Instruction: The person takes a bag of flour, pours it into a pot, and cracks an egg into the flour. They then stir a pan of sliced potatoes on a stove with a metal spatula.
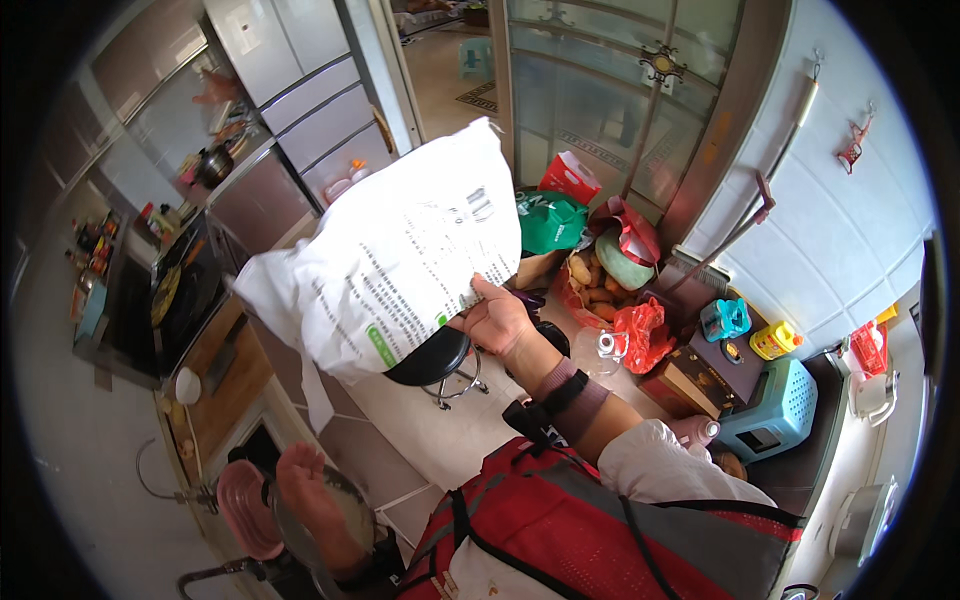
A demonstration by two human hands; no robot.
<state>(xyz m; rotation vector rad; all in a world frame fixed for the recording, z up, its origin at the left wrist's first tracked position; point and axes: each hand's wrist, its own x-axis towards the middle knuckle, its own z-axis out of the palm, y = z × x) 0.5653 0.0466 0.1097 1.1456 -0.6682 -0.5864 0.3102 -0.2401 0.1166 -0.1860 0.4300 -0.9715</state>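
A white plastic bag [405,255] with printed writing and green patches hangs in the air before me, looking full. My right hand [495,315] grips it by its lower right edge, thumb on the near face and fingers hidden behind. My left hand [311,480] holds nothing and is raised over the sink side at lower left, fingers extended. Beneath and beside it are a round metal basin [349,510] and a pink plastic basin [244,510]; I cannot tell whether the hand touches either. A round black stool [435,360] on casters is partly covered by the bag.
A wooden cutting board [236,375] carries a cleaver [225,352]. Beyond it a wok [180,289] sits on the stove. Right of the bag, floor items include a red bag of potatoes [600,296], a clear jug [598,349] and a box [690,375]. A broom [701,266] leans by the wall.
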